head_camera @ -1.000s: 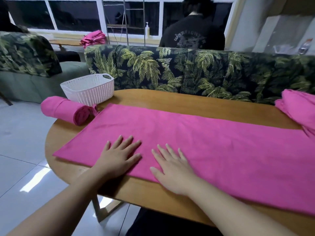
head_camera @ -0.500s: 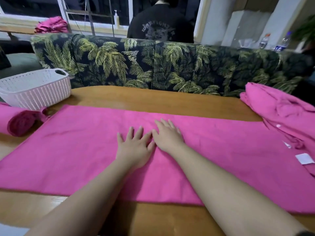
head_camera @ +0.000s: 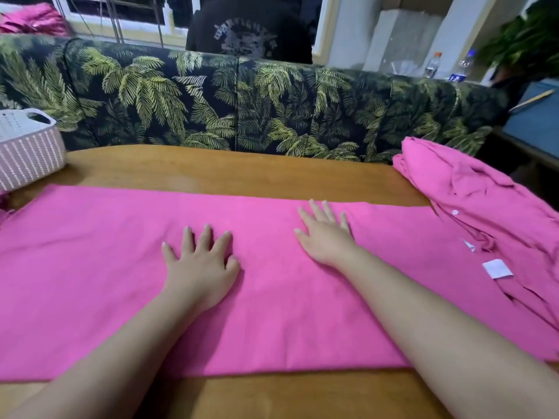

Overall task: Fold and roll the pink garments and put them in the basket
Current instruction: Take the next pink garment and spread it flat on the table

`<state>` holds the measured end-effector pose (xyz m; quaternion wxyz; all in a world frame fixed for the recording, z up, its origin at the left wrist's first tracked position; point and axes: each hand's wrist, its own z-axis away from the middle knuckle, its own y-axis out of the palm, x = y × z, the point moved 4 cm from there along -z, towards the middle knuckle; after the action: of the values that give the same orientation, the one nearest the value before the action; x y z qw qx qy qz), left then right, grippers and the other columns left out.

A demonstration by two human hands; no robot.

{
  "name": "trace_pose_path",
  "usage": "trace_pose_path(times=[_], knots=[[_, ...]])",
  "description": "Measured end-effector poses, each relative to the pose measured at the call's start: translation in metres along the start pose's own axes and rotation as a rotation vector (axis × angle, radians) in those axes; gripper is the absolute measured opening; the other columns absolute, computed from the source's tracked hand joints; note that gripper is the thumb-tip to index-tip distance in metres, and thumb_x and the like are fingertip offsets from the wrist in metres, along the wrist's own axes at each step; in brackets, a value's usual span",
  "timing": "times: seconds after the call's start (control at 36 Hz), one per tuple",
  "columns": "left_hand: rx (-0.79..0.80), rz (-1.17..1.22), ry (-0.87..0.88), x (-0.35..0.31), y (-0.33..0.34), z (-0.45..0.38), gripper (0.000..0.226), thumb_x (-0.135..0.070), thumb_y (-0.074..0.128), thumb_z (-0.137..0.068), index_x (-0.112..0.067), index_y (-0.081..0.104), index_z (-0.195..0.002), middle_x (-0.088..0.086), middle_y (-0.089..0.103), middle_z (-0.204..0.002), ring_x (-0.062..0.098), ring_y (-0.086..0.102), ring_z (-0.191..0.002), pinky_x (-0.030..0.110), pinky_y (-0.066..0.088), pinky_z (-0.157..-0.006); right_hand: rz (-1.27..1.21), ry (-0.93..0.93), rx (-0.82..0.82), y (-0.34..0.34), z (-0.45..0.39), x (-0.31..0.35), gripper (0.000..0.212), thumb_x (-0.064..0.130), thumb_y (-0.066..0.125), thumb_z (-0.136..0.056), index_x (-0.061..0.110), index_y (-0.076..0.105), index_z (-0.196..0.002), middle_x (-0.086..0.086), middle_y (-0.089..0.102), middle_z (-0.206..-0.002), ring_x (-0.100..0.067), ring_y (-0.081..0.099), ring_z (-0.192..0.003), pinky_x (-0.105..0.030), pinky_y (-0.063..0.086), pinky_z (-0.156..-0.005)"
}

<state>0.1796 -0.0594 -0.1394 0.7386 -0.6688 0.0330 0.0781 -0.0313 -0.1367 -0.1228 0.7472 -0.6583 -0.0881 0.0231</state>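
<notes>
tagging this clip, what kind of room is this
Probably a home living room: a palm-print sofa behind the wooden table, windows beyond it, and a houseplant at right.

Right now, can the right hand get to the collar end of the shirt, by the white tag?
Probably yes. The right hand lies flat on the folded pink shirt, and only smooth fabric lies between it and the white tag. The crumpled collar end sits on that same side.

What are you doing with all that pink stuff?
Someone is folding pink clothes on a wooden table. Both hands, left hand and right hand, press flat on a long folded pink garment. A crumpled pink shirt waits at the right, and the white basket stands at the left.
</notes>
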Motion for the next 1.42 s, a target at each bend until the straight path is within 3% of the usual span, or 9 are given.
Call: trace_pose_path(times=[0.11, 0.25, 0.44, 0.67, 0.75, 0.83, 1.03, 1.19, 1.42], knots=[[-0.054, 0.045, 0.095, -0.040, 0.000, 0.010, 0.053, -0.032, 0.026, -0.097, -0.015, 0.025, -0.147, 0.006, 0.007, -0.161, 0.025, -0.003, -0.148, 0.058, 0.003, -0.115, -0.088, -0.039, 0.005, 0.015, 0.062, 0.031, 0.062, 0.042, 0.028, -0.102, 0.017, 0.006, -0.155, -0.001, -0.004, -0.162, -0.019, -0.010, -0.148, -0.045, -0.007, -0.117], [-0.068, -0.023, 0.274, -0.063, 0.019, 0.033, 0.088, -0.062, -0.013, -0.071, -0.035, 0.008, -0.152, -0.005, 0.005, -0.162, 0.020, 0.000, -0.149, 0.052, 0.009, -0.116, -0.093, -0.012, -0.061, 0.029, 0.122, 0.017, 0.065, 0.051, 0.025, -0.100, 0.021, 0.005, -0.155, 0.005, -0.001, -0.162, -0.013, -0.007, -0.148, -0.038, -0.008, -0.117], [-0.048, -0.038, 0.273, -0.056, 0.020, 0.032, 0.093, -0.071, -0.015, -0.065, -0.042, 0.008, -0.151, -0.007, 0.005, -0.162, 0.021, 0.001, -0.149, 0.051, 0.009, -0.117, -0.060, 0.303, -0.080, 0.028, 0.185, -0.086, 0.066, 0.068, 0.016, -0.092, 0.042, 0.004, -0.152, 0.005, -0.003, -0.162, -0.020, -0.006, -0.149, -0.043, -0.002, -0.119], [-0.045, -0.031, 0.248, -0.060, 0.014, 0.037, 0.095, -0.070, -0.012, -0.064, -0.040, 0.012, -0.151, -0.008, 0.007, -0.161, 0.021, 0.003, -0.148, 0.050, 0.009, -0.115, -0.102, 0.640, -0.091, 0.024, 0.233, -0.160, 0.084, 0.065, 0.018, -0.095, 0.009, -0.002, -0.154, -0.009, -0.003, -0.162, -0.022, -0.004, -0.149, -0.039, -0.005, -0.119], [-0.035, -0.019, 0.206, -0.068, 0.015, 0.034, 0.074, -0.063, 0.009, -0.083, -0.031, 0.021, -0.149, -0.003, 0.012, -0.160, 0.024, 0.006, -0.147, 0.052, 0.011, -0.113, -0.142, 0.651, -0.065, 0.017, 0.222, -0.153, 0.079, 0.055, 0.027, -0.098, 0.007, -0.001, -0.153, -0.013, -0.002, -0.161, -0.028, -0.004, -0.148, -0.044, -0.002, -0.120], [-0.063, 0.001, 0.249, -0.092, 0.016, 0.022, 0.049, -0.041, 0.031, -0.097, -0.021, 0.034, -0.141, 0.003, 0.021, -0.156, 0.022, 0.013, -0.145, 0.052, 0.017, -0.113, -0.198, 0.397, -0.095, 0.005, 0.186, -0.115, 0.069, 0.046, 0.035, -0.100, 0.023, 0.000, -0.154, -0.004, -0.005, -0.162, -0.026, -0.008, -0.148, -0.046, -0.003, -0.118], [-0.051, 0.040, 0.317, -0.134, 0.018, -0.015, 0.051, -0.042, 0.018, -0.101, -0.031, 0.017, -0.151, -0.003, 0.010, -0.161, 0.019, 0.005, -0.148, 0.054, 0.007, -0.116, -0.150, 0.062, -0.076, 0.011, 0.078, -0.063, 0.053, 0.044, 0.027, -0.102, 0.034, 0.015, -0.153, 0.003, 0.004, -0.162, -0.019, -0.004, -0.149, -0.046, -0.004, -0.118], [-0.034, -0.057, 0.314, -0.130, 0.025, -0.016, 0.085, -0.068, -0.015, -0.070, -0.043, 0.002, -0.150, -0.007, 0.001, -0.161, 0.021, -0.002, -0.148, 0.053, 0.007, -0.114, -0.075, 0.198, -0.060, 0.005, 0.035, -0.136, 0.060, 0.061, 0.022, -0.097, 0.040, 0.013, -0.152, 0.004, 0.003, -0.162, -0.020, -0.001, -0.149, -0.046, -0.002, -0.118], [-0.035, -0.095, 0.334, -0.130, 0.027, -0.016, 0.088, -0.071, -0.017, -0.065, -0.048, 0.001, -0.149, -0.007, 0.001, -0.161, 0.021, -0.003, -0.148, 0.052, 0.008, -0.114, -0.012, 0.403, -0.039, -0.009, 0.024, -0.239, 0.061, 0.060, 0.014, -0.098, 0.036, 0.005, -0.153, 0.002, -0.002, -0.162, -0.019, -0.003, -0.149, -0.045, -0.003, -0.119]])
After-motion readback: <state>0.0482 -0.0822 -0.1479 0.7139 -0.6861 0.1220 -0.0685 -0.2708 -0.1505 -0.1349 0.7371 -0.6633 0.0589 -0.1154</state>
